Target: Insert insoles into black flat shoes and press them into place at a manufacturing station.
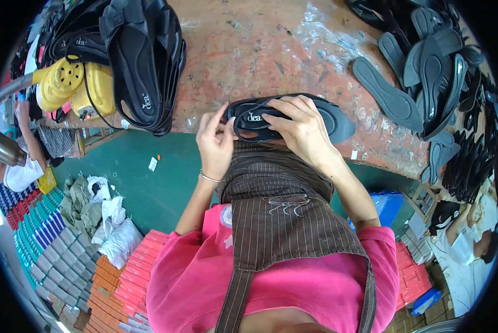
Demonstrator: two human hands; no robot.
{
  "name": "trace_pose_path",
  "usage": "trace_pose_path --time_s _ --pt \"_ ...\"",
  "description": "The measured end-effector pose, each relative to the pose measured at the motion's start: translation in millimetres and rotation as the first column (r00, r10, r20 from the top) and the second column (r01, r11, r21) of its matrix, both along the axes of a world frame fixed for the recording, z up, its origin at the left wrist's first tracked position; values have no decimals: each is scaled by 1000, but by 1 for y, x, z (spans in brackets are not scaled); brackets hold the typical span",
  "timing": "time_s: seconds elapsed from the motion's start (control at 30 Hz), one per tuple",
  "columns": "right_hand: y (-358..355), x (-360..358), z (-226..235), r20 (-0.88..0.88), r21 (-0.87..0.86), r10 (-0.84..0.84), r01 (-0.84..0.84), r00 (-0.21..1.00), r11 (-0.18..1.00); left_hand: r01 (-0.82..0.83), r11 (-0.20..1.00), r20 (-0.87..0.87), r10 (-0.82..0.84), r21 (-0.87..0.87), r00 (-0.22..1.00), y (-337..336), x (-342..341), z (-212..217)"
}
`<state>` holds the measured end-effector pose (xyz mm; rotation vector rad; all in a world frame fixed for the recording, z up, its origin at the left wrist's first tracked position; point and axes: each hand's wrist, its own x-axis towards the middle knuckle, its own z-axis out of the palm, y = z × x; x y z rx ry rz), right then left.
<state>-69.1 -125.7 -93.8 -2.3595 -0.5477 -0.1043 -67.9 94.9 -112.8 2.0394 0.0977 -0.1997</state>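
A black sandal (253, 109) lies sideways at the table's near edge, against my apron, its heel end to the left and its grey-black toe end (339, 123) to the right. My left hand (215, 139) is closed at the heel end, fingertips pinching the rim and the thin braided strap there. Across the middle of the sandal reaches my right hand (302, 125), fingers bent over it and fingertips on the insole with pale lettering. The right thumb and part of the upper straps are hard to make out under that hand.
Stacked black sandals (143, 72) stand at the back left beside a yellow machine or lamp housing (68, 83). Loose grey insoles (386, 94) and more sandals lie in a heap at the right. Red boxes (143, 272) are stacked on the floor; co-workers sit at both sides.
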Motion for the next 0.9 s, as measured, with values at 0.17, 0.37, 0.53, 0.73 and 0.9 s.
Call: trace_pose_path --time_s 0.17,0.37,0.53,0.73,0.9 --pt "15 9 -11 -39 63 4 -1 999 998 -63 993 101 73 -98 992 -1 -5 -25" --pt "21 8 -19 -88 37 -1 4 996 999 -137 982 102 150 -128 983 -7 4 -28" --pt "22 11 -21 -39 -41 97 -98 995 994 -184 972 103 200 -147 974 -11 14 -32" --pt "21 15 -22 -137 -41 365 -373 921 927 -253 925 -58 246 -283 967 -12 21 -34" --pt "17 -8 -11 -164 -383 28 -90 986 919 -196 947 19 207 -256 978 -11 22 -34"
